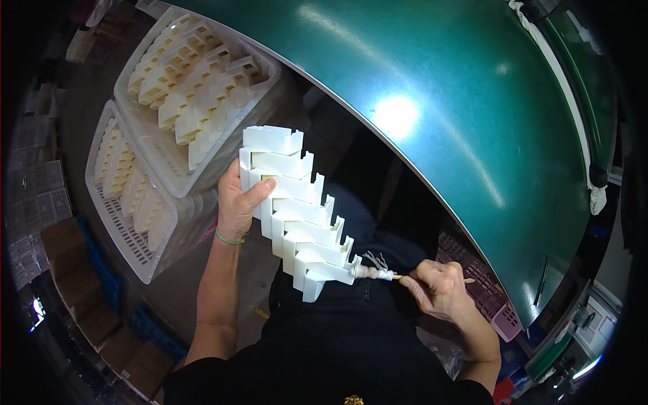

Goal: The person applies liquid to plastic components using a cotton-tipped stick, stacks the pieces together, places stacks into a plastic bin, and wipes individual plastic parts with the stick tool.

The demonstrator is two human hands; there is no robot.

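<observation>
A stack of white plastic parts, several nested in a row, is held up in front of my body. My left hand grips the stack's left side near its upper end, with the thumb lying over the front. In my right hand is a thin wooden stick, pinched between the closed fingers. White cloth or thread is wrapped around the stick's tip. That wrapped tip touches, or nearly touches, the lower right end of the stack.
A green-topped table curves along the right. At the left stand two white plastic crates holding stacks of similar parts. A purple basket sits under the table edge. Brown cardboard boxes are at lower left.
</observation>
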